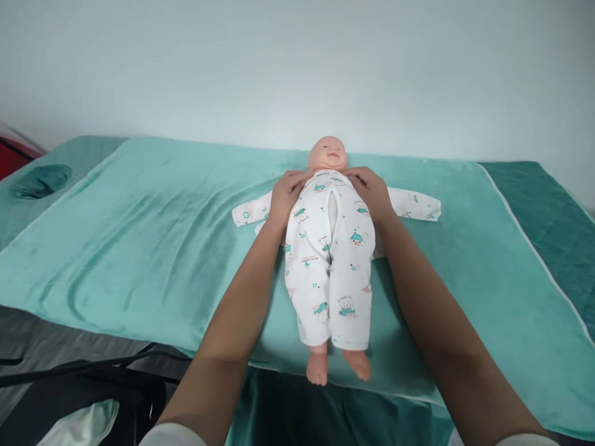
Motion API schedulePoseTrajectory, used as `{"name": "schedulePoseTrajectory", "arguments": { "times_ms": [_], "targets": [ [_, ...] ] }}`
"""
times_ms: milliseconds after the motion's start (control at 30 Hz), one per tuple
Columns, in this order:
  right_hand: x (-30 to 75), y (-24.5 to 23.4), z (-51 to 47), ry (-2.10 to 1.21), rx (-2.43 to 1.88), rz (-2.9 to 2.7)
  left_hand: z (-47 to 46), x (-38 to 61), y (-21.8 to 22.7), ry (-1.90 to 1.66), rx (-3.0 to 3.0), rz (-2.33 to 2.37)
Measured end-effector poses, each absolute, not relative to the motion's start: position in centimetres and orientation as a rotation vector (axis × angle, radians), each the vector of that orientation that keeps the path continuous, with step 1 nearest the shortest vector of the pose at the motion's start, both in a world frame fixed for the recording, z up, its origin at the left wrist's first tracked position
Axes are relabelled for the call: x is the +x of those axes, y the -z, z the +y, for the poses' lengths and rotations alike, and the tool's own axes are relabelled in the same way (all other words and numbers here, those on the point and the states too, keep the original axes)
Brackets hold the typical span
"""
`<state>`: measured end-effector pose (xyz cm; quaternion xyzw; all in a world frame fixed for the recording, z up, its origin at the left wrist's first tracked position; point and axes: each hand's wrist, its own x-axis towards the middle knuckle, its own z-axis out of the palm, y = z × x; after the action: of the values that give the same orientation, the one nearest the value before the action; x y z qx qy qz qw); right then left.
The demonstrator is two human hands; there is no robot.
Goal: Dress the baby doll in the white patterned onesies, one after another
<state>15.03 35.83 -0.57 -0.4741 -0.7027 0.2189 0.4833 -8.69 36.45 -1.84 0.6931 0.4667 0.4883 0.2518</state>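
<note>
A baby doll (328,152) lies on its back, its head toward the wall and its bare feet toward me. White baby pants (307,272) with green animal prints and a slit at the crotch cover its legs and reach up to the chest. Out to both sides spread the sleeves of a matching shirt (416,205). My left hand (289,191) is closed on the pants' top edge near one shoulder. At the other shoulder, the fingers of my right hand (370,189) are bent over that same edge. The fingertips are partly hidden against the cloth.
A light green sheet (139,248) with wrinkles covers the bed, which has a face hole (41,181) at the left end. The wall (297,68) stands directly behind. At lower left are a dark chair-like object (116,390) and a pale cloth (86,424).
</note>
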Motion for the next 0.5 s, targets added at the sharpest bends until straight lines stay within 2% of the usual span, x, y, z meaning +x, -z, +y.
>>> {"name": "schedulePoseTrajectory", "arguments": {
  "times_ms": [233,400,500],
  "targets": [
    [16.6,3.8,30.7,-0.367,-1.108,-1.589,27.0,-10.2,4.7,-1.297,2.055,1.62],
    [17.0,5.2,23.2,-0.336,-1.336,-1.655,21.0,-10.6,5.3,-0.957,2.315,1.646],
    [16.9,5.1,17.9,-0.26,-1.376,-1.83,19.0,-10.8,5.3,-0.961,2.347,1.554]
  ]
}}
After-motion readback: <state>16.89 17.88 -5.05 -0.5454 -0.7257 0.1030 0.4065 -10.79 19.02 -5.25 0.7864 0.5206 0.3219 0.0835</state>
